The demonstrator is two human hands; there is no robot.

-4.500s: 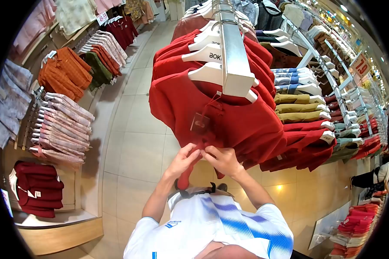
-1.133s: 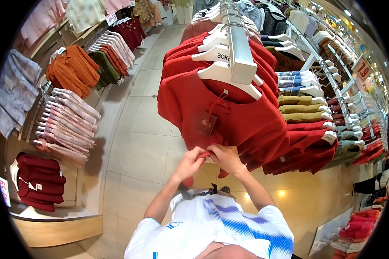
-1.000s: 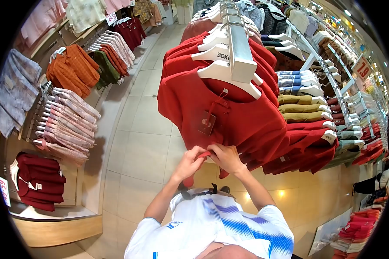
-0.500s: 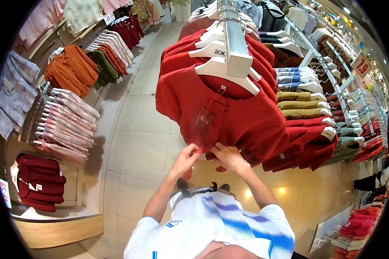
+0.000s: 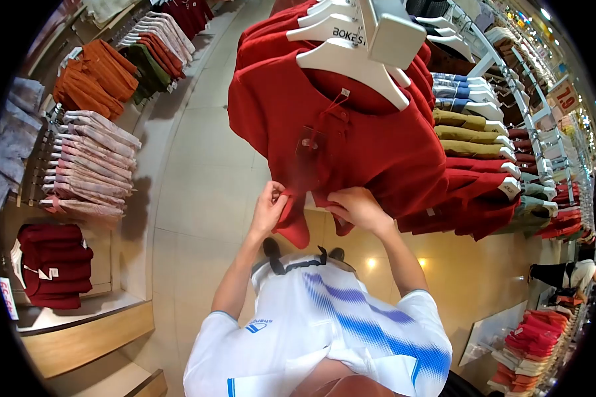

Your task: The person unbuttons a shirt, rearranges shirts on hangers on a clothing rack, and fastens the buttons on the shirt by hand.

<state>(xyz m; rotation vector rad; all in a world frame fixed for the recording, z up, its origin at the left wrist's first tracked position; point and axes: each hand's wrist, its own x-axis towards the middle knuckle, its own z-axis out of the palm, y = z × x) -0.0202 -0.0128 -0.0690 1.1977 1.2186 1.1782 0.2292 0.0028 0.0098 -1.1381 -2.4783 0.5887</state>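
A red button-front top (image 5: 377, 152) faces me on a white hanger (image 5: 351, 69) at the front of a metal rail. A tag (image 5: 309, 142) hangs by a red string from its neckline. My left hand (image 5: 269, 206) is closed in a pinch on the lower front edge at the left side of the opening. My right hand (image 5: 363, 208), its fingers bent, grips the other front edge near the hem. Between the two hands the lower front panels stand apart, while the upper buttons appear fastened.
More red tops hang behind on the same metal rail (image 5: 396, 41). To the right are racks with mustard garments (image 5: 473, 134) and other colours. Pink patterned shirts (image 5: 93, 162) and a dark red top (image 5: 54, 264) hang at the left wall. A person (image 5: 569, 272) is far right.
My hands have moved apart, the left one outward and up with its front edge. The lower opening of the top is wider. The view has shifted closer to the garment.
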